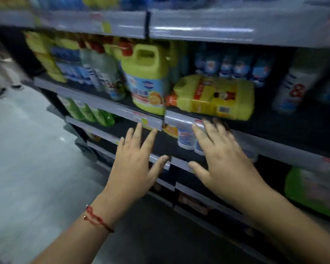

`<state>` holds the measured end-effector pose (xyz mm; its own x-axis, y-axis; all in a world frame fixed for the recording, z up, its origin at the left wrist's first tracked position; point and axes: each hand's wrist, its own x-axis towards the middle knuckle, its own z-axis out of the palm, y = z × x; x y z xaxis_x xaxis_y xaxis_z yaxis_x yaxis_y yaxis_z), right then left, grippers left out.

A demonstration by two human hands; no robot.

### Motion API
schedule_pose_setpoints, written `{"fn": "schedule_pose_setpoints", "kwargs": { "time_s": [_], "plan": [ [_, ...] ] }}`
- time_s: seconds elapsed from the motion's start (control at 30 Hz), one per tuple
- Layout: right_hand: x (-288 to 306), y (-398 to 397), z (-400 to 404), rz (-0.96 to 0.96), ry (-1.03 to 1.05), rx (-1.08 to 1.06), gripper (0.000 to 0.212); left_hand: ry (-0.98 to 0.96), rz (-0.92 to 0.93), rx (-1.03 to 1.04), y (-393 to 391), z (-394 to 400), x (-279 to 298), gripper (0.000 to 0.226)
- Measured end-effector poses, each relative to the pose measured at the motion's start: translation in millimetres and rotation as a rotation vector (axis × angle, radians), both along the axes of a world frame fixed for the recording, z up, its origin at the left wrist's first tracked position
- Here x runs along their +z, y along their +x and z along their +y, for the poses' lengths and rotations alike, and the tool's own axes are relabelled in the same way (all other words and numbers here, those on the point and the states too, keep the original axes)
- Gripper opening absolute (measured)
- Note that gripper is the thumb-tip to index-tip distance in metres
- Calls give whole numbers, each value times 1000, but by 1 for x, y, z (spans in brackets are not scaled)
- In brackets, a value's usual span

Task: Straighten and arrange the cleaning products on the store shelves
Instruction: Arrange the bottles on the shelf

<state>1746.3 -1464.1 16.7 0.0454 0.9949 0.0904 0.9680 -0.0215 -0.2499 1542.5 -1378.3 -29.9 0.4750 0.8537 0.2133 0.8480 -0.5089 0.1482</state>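
Both hands, left hand (135, 164) and right hand (223, 159), reach with fingers spread and released, just below the yellow jug (215, 97) apparently lying lengthwise along the shelf (274, 130) front edge, cap leftward.

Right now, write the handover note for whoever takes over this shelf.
Hands: left hand and right hand are both open with fingers spread, holding nothing, raised in front of the shelf edge.
Things: one yellow jug lies on its side at the shelf front, orange cap pointing left. Beside it, to the left, a yellow-green jug stands upright.
Done: the upright jug needs nothing obvious.
Left: stand the fallen jug up and line it with its neighbour. The bottles behind are too blurred to judge.
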Motion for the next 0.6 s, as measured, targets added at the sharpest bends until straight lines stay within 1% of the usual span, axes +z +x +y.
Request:
{"fn": "schedule_pose_setpoints", "kwargs": {
  "time_s": [0.1,0.23,0.33,0.47,0.6],
  "plan": [
    [-3,-59,45,17,40,32,87,26,3,77,-61,35,2,79],
    [-9,-118,95,94,48,77,88,-19,9,85,-112,74,9,84],
    [-12,-142,128,145,48,60,89,-10,5,72,-131,103,13,88],
    [-16,-160,170,161,35,29,90,5,18,71,-147,144,10,87],
    [-27,-169,214,193,-1,14,92,-12,23,64,-148,179,9,77]
  ]
}}
